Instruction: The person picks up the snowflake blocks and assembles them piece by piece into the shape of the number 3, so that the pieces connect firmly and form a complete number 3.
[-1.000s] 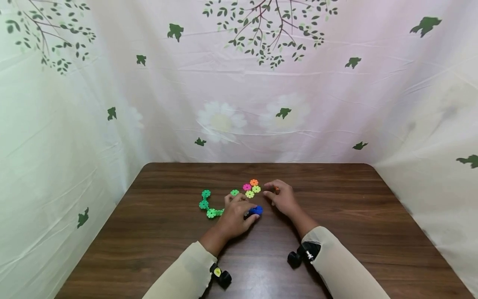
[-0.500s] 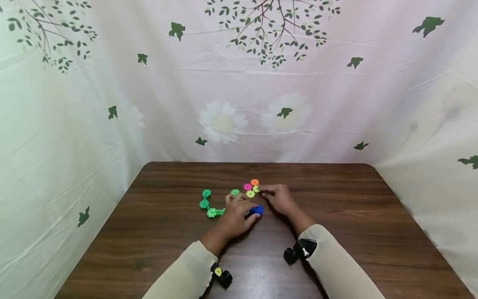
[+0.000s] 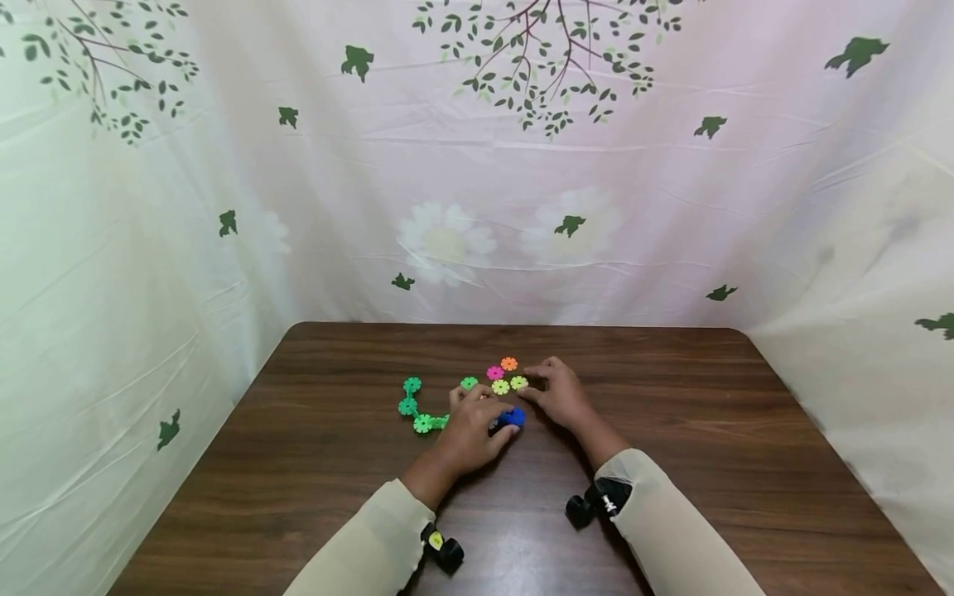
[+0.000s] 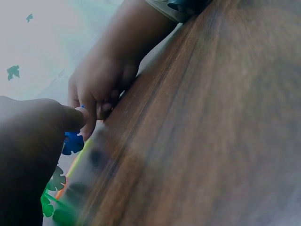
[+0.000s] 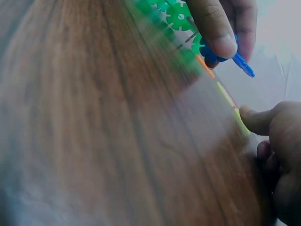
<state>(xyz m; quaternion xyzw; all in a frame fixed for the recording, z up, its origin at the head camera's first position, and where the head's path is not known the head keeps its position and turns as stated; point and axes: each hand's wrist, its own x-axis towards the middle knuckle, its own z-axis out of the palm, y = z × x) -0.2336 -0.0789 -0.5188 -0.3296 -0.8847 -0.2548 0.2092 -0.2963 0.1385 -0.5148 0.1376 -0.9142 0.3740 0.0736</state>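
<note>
In the head view, my left hand (image 3: 468,430) pinches a blue snowflake disc (image 3: 516,417) between thumb and forefinger. A chain of linked green snowflake discs (image 3: 422,424) curves out to the left from under that hand. The left wrist view shows the blue disc (image 4: 73,142) raised off the table, with green ones below. My right hand (image 3: 561,396) is beside a loose yellow disc (image 3: 519,382); its thumb touches the disc's edge in the right wrist view, and its forefinger reaches out above. The left palm hides part of the chain.
A second yellow disc (image 3: 500,387), a pink disc (image 3: 495,373) and an orange disc (image 3: 509,363) lie flat just beyond the hands. A light green disc (image 3: 469,382) shows behind the left fingers. The brown wooden table (image 3: 671,397) ends at a printed curtain (image 3: 477,165).
My right hand has come in to the yellow disc, which tipped up under the fingers and now lies flat, slightly nearer and to the right. The left hand has kept its hold on the blue disc.
</note>
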